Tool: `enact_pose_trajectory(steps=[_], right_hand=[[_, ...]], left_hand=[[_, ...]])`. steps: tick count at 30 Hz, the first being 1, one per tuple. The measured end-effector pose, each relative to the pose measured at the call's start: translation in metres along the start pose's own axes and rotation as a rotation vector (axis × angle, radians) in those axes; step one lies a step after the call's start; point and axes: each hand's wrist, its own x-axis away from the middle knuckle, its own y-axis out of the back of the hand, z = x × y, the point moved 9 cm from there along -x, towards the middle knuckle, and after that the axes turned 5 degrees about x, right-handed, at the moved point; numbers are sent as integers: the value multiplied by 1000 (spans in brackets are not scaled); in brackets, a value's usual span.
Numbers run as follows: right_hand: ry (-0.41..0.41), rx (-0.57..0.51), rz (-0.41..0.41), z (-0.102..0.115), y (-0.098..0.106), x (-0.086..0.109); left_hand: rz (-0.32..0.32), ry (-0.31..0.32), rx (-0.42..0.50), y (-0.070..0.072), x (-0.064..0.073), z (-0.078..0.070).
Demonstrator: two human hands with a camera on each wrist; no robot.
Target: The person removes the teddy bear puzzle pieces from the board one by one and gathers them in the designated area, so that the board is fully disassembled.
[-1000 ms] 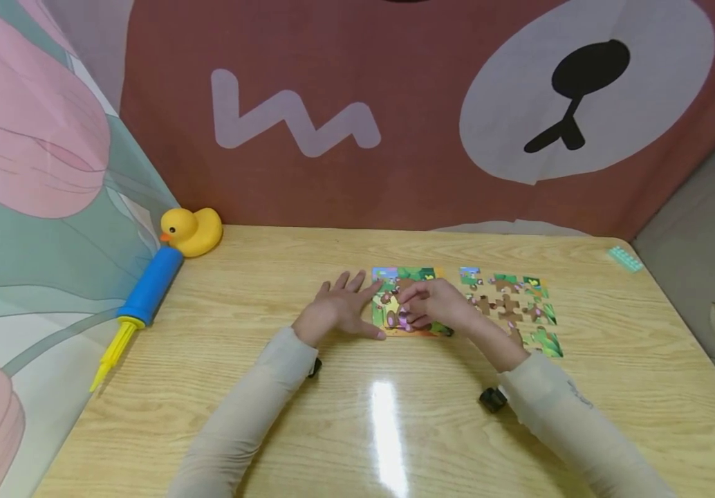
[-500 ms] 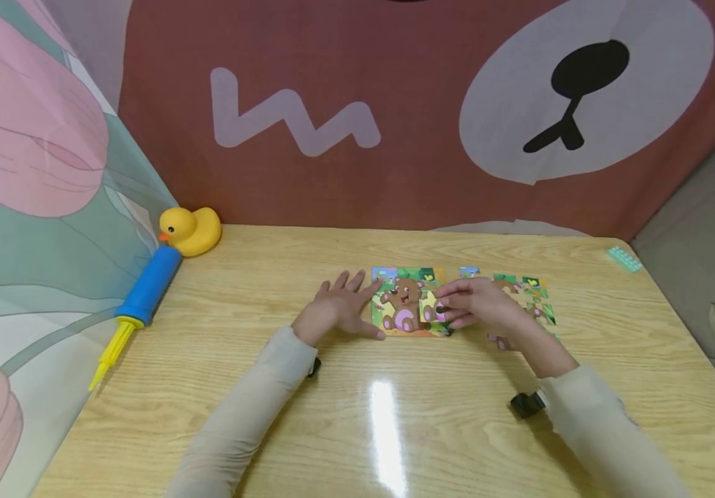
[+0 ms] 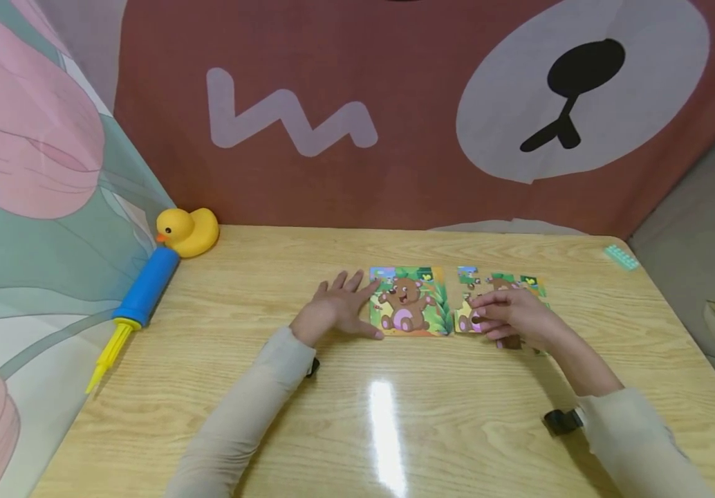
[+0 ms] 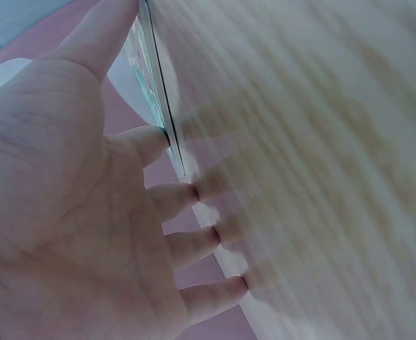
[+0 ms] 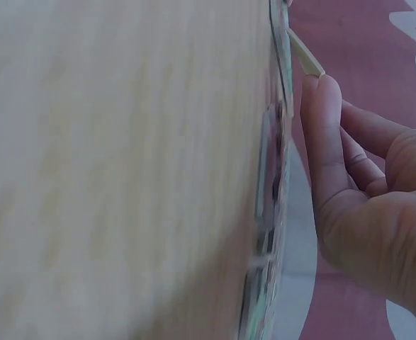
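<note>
My left hand (image 3: 340, 308) lies with spread fingers at the left edge of a bear picture board (image 3: 410, 304). Its thumb and index finger touch that edge, and the other fingertips rest on the table in the left wrist view. To the right of the board, my right hand (image 3: 515, 318) pinches a jigsaw puzzle piece (image 3: 465, 321) with yellow and pink on it. Seen from the right wrist, the puzzle piece (image 5: 306, 54) is tilted at the fingertips. Several loose puzzle pieces (image 3: 467, 274) lie under and around this hand, which partly hides them.
A yellow rubber duck (image 3: 188, 232) sits at the back left of the wooden table (image 3: 308, 429). Beside it, a blue hand pump (image 3: 147, 285) lies along the left edge. A small mint-green studded brick (image 3: 621, 256) is at the far right corner. A printed cloth (image 3: 308, 187) hangs behind.
My right hand has moved right with the puzzle piece, from over the bear board to beside the loose pieces, uncovering the board. The left hand has stayed in place.
</note>
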Motion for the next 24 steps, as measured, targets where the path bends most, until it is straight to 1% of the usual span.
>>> enact_pose_trajectory(steps=[5,9,14,17,24], right_hand=[[-33,-12,10,-9,3,5],[-32,-3,8,-10,3,7],[-21,49,1,-6,0,8],[-40,76,-15,-7,0,9],[-55,122,-17,-9,1,9]], left_hand=[[6,1,16,0,1,1],[8,-2,20,0,2,0],[5,-5,20,-1,1,0],[2,-9,21,-1,1,1],[4,-21,21,0,1,2]])
